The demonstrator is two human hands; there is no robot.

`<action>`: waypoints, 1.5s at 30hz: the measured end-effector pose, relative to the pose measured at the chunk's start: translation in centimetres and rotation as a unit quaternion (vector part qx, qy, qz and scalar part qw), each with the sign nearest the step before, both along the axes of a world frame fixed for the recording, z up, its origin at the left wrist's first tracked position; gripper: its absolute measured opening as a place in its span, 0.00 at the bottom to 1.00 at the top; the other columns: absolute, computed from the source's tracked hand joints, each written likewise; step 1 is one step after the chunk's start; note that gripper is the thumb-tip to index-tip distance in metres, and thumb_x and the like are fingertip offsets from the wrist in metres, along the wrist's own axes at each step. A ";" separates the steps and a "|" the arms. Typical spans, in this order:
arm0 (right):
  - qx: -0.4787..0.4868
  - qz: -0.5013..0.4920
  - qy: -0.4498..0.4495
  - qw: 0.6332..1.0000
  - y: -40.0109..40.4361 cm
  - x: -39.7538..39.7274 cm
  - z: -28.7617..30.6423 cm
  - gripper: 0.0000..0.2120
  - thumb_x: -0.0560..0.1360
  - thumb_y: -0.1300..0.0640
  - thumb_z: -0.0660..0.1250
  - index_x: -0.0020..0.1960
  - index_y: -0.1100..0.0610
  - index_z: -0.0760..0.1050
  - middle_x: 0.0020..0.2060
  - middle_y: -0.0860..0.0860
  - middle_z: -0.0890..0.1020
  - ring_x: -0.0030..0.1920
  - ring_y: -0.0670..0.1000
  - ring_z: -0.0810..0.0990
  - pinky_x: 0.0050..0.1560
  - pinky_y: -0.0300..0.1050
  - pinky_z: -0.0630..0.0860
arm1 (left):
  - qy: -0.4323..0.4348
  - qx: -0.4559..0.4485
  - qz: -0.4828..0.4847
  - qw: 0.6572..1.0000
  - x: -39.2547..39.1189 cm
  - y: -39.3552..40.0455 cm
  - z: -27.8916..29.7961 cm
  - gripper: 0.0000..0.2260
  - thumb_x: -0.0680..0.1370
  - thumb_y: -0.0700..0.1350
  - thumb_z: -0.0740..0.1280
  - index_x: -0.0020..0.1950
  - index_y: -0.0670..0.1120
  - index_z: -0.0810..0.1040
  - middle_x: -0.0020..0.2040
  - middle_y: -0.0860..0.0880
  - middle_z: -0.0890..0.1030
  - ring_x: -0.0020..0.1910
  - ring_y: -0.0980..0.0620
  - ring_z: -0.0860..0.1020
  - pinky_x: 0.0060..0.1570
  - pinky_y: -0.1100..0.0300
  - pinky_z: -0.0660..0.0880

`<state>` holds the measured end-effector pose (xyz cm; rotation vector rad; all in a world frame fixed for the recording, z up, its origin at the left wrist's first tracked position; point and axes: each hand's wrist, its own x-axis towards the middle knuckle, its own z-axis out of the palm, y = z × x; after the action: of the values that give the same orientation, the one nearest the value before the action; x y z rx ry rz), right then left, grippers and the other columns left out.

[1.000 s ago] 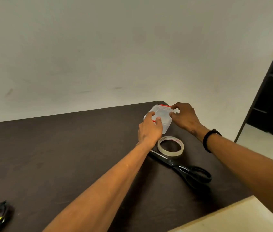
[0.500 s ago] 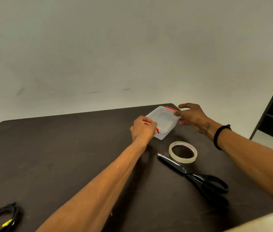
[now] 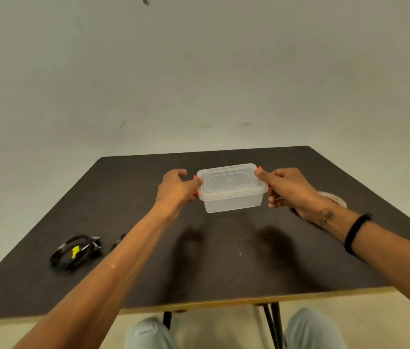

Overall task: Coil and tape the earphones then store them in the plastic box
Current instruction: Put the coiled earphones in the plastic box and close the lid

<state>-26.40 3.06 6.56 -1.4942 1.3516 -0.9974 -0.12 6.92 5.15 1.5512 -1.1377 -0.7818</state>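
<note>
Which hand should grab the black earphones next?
Probably the left hand: the earphones lie on the table's left side, nearer it. The right hand grips the plastic box's far end.

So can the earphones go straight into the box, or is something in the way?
The lid is in the way. It sits closed on the plastic box, which the left hand and right hand hold at its ends. The earphones lie coiled on the table, off to the left.

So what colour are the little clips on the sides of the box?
Red-orange. The clips sit at each end of the clear plastic box; the head view shows them, partly hidden by the hands.
</note>
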 end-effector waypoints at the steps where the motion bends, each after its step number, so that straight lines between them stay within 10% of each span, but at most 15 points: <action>1: -0.008 0.010 0.014 1.000 1.3 0.4 -0.2 0.20 0.79 0.42 0.71 0.42 0.59 0.78 0.32 0.54 0.81 0.29 0.49 0.78 0.36 0.47 0.83 | 0.020 0.003 0.009 1.000 0.7 1.0 -0.3 0.16 0.77 0.47 0.75 0.61 0.40 0.82 0.43 0.44 0.86 0.38 0.50 0.83 0.52 0.49 0.84; 7: -0.064 0.019 0.121 0.990 6.3 1.5 -2.2 0.21 0.85 0.44 0.61 0.48 0.60 0.79 0.35 0.55 0.82 0.31 0.49 0.80 0.38 0.46 0.83 | -0.031 -0.005 0.066 0.997 0.9 6.4 -1.6 0.10 0.78 0.49 0.73 0.38 0.49 0.87 0.38 0.47 0.87 0.41 0.47 0.86 0.51 0.46 0.85; 16: -0.108 -0.019 0.201 0.974 8.3 1.6 -4.2 0.23 0.86 0.46 0.55 0.48 0.62 0.77 0.35 0.56 0.83 0.30 0.51 0.82 0.42 0.57 0.84 | -0.092 -0.020 0.112 0.989 -1.2 10.0 -2.7 0.12 0.81 0.46 0.70 0.40 0.44 0.87 0.38 0.47 0.86 0.39 0.49 0.86 0.46 0.48 0.85; 21: -0.051 -0.030 0.138 0.989 8.3 1.2 -4.1 0.21 0.86 0.48 0.57 0.50 0.63 0.80 0.36 0.56 0.83 0.32 0.50 0.80 0.37 0.46 0.81 | -0.027 -0.005 0.135 0.990 -1.7 10.6 -3.4 0.12 0.81 0.43 0.70 0.39 0.45 0.86 0.40 0.46 0.87 0.40 0.49 0.87 0.48 0.48 0.85; 26: -0.149 -0.060 0.189 0.969 9.5 0.7 -3.6 0.13 0.85 0.47 0.61 0.52 0.55 0.77 0.45 0.50 0.82 0.46 0.50 0.81 0.48 0.48 0.78 | -0.095 -0.048 0.139 0.985 -2.9 12.4 -3.3 0.14 0.83 0.42 0.64 0.38 0.50 0.80 0.36 0.54 0.80 0.36 0.58 0.77 0.42 0.57 0.75; 38: -0.138 -0.046 0.155 0.977 12.8 0.7 -0.1 0.22 0.83 0.47 0.63 0.33 0.56 0.69 0.27 0.51 0.69 0.27 0.49 0.65 0.31 0.42 0.63 | -0.064 -0.001 0.128 0.990 -5.1 13.8 0.5 0.24 0.83 0.47 0.65 0.27 0.48 0.66 0.27 0.51 0.69 0.28 0.51 0.68 0.33 0.59 0.68; 45: -0.159 -0.048 0.098 0.981 13.2 0.6 3.3 0.12 0.80 0.55 0.69 0.47 0.64 0.84 0.42 0.61 0.85 0.36 0.50 0.76 0.34 0.44 0.72 | 0.010 -0.043 0.110 0.993 -4.3 14.7 3.8 0.21 0.83 0.49 0.66 0.30 0.47 0.69 0.31 0.49 0.71 0.30 0.52 0.68 0.34 0.59 0.70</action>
<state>-25.80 16.23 9.84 -1.8189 1.4630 -1.1972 -4.42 21.61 8.93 1.5619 -0.9535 -0.5928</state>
